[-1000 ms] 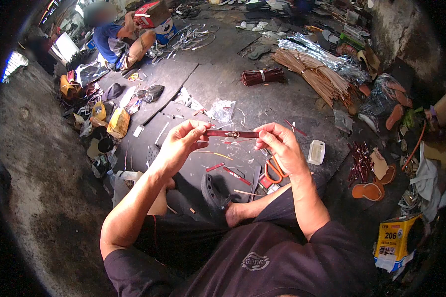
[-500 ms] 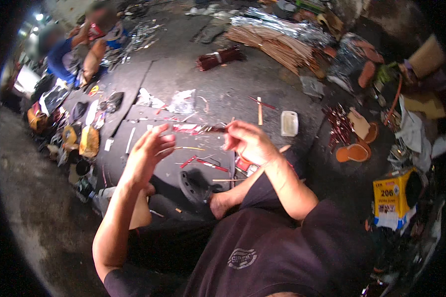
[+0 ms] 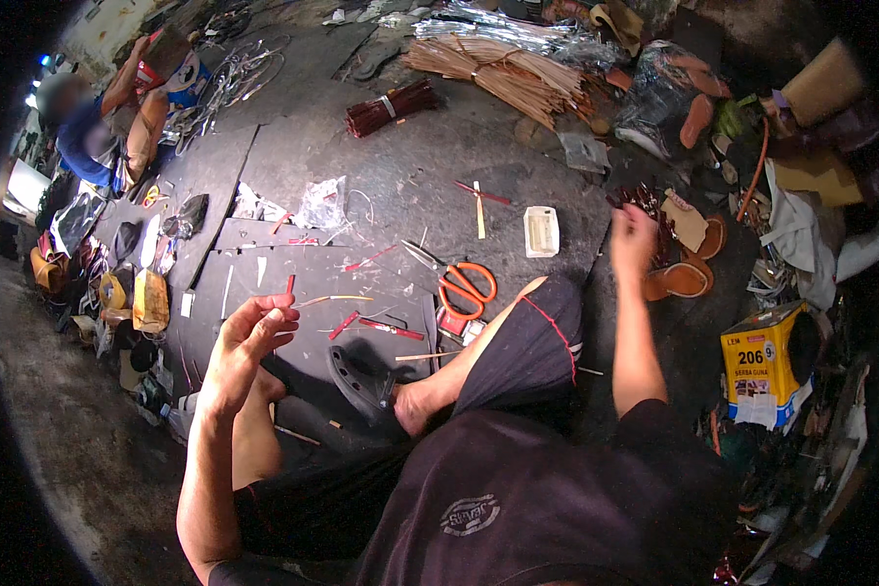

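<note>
the left hand (image 3: 252, 342) pinches a short red strip (image 3: 291, 284) toward the dark mat (image 3: 322, 273)'s left edge, best held lightly, while the blurred right hand (image 3: 635, 239), grip unclear, needs gentle touch at the dark red heap (image 3: 663, 234) beyond the mat's right edge.

Short red strip (image 3: 291, 284) pinched nearly upright; heap of dark red strips (image 3: 647, 199) lying well apart from it.
Narrow and flat, gripped at the lower end between thumb and fingertips of the left hand (image 3: 249, 337), top end free; over to the right, loosely jumbled, glinting in places, spread on the dark floor (image 3: 459, 146), partly covered by the right hand (image 3: 635, 234); too blurred there to tell of any hold.
</note>
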`<state>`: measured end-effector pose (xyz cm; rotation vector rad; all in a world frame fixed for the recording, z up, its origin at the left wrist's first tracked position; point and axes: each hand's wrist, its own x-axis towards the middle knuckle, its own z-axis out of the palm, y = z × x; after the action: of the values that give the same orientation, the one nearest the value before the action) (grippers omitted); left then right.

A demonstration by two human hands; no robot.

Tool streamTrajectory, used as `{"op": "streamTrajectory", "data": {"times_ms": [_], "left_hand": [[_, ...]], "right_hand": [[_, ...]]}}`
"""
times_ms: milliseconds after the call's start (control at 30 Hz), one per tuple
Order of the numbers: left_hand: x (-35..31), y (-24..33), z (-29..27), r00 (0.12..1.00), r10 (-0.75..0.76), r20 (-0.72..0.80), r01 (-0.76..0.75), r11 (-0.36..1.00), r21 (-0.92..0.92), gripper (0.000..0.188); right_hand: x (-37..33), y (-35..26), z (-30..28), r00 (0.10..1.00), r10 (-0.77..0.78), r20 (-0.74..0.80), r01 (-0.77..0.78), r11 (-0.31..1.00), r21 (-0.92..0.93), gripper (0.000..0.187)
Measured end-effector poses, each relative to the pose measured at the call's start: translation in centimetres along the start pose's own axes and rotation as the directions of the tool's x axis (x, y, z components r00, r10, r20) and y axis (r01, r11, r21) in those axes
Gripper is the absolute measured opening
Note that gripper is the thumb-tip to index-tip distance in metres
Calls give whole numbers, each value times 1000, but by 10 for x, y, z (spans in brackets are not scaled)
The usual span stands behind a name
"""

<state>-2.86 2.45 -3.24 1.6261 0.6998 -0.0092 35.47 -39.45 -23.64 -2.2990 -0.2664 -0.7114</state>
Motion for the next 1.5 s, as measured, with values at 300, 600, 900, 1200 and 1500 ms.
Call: {"op": "streamTrajectory", "data": {"times_ms": [300, 600, 900, 1200, 1500], "left_hand": [[3, 13, 18, 997, -3, 73, -7, 990, 143, 30], [9, 6, 14, 985, 80, 156, -137, 907, 397, 39], [28, 3, 20, 996, 71, -56, -86, 937, -338, 37], [18, -3, 20, 991, 103, -85, -132, 866, -482, 19], [6, 12, 29, 974, 124, -192, -195, 888, -416, 22]], "right_hand": [[-53, -95, 194, 780, -159, 606, 337, 922, -192, 24], [-53, -212, 136, 531, -210, 821, -407, 787, 464, 19], [-75, -319, 12, 231, -577, 784, -676, 485, 556, 22], [-78, -354, -12, 387, -581, 716, -503, 518, 692, 23], [-85, -375, -19, 669, -733, 122, 384, 481, 788, 41]]}}
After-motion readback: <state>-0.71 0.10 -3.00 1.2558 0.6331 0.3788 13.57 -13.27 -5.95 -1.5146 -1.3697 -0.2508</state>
